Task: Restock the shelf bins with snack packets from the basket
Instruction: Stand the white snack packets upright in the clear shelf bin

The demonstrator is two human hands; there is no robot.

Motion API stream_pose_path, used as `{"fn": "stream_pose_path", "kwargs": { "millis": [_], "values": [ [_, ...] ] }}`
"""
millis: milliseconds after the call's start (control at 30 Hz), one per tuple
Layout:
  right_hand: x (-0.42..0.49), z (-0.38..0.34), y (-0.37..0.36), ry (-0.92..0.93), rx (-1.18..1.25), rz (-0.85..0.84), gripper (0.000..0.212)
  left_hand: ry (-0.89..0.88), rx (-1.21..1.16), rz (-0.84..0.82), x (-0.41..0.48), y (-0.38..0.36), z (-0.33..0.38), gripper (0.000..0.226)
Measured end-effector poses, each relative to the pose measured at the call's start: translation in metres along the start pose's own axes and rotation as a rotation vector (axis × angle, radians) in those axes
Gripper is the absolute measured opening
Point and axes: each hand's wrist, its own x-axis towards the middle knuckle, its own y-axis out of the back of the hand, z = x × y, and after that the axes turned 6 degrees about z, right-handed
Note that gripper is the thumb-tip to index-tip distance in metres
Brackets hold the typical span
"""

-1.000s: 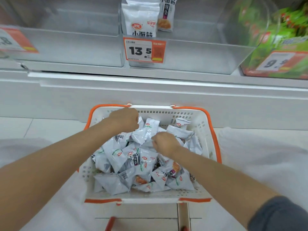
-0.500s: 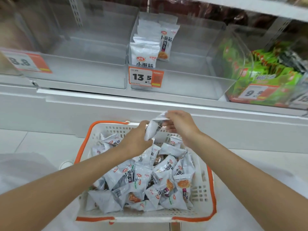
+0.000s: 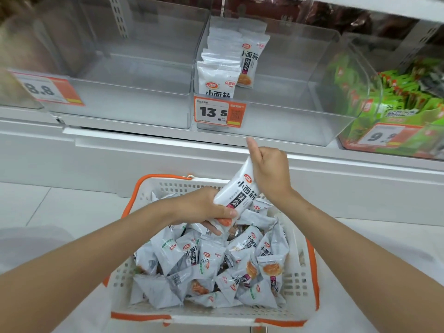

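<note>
Gripping the lower end of a white snack packet (image 3: 240,192), the left hand (image 3: 204,209) has its fingers curled beneath and its thumb laid across the front, partly covering the orange food picture printed there. The right hand (image 3: 270,175) is wrapped round the upper end with its thumb sticking up toward 12 o'clock, so the packet's top edge is hidden behind the palm. The packet slants from 7 to 1 o'clock (printed face toward the camera) and hangs in the air above the far part of the basket (image 3: 125,280). This white basket with an orange rim sits at 6 o'clock, heaped with loose packets (image 3: 216,265) of the same kind.

At 12 o'clock a clear shelf bin (image 3: 300,111) holds shelved packets (image 3: 221,75) standing in a row against its left wall, behind a 13.5 price tag (image 3: 219,112). At 2 o'clock green packets (image 3: 396,97) fill another bin, cut off by the frame. Its orange tag (image 3: 384,135) starts with 9 and the rest is blurred. At 10 o'clock hangs an 8.8 tag (image 3: 45,90).
</note>
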Motion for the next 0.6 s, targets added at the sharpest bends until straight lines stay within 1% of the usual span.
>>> {"fn": "stream_pose_path", "kwargs": {
  "millis": [100, 267, 367, 433, 467, 500, 567, 600],
  "values": [
    [0.006, -0.002, 0.004, -0.015, 0.034, 0.033, 0.066, -0.012, -0.010, -0.009, 0.001, 0.002, 0.007, 0.018],
    [0.014, -0.004, 0.010, -0.035, 0.086, 0.091, 0.066, -0.039, -0.053, -0.009, 0.003, 0.002, 0.017, 0.008],
    [0.017, -0.007, 0.014, -0.062, 0.180, 0.055, 0.065, -0.040, -0.071, 0.007, 0.002, 0.006, 0.017, 0.013],
    [0.019, -0.011, 0.023, -0.110, 0.243, 0.016, 0.057, -0.044, -0.119, 0.051, 0.001, 0.012, 0.016, 0.021],
    [0.020, -0.013, 0.029, -0.159, 0.263, -0.019, 0.050, -0.052, -0.162, 0.084, 0.001, 0.015, 0.017, 0.025],
    [0.020, -0.013, 0.035, -0.215, 0.286, -0.091, 0.042, -0.066, -0.210, 0.118, 0.000, 0.019, 0.020, 0.028],
    [0.014, -0.013, 0.042, -0.289, 0.337, -0.367, 0.030, -0.095, -0.273, 0.161, -0.002, 0.023, 0.027, 0.033],
    [0.009, -0.014, 0.042, -0.308, 0.350, -0.511, 0.031, -0.107, -0.276, 0.163, -0.003, 0.025, 0.031, 0.035]
  ]
}}
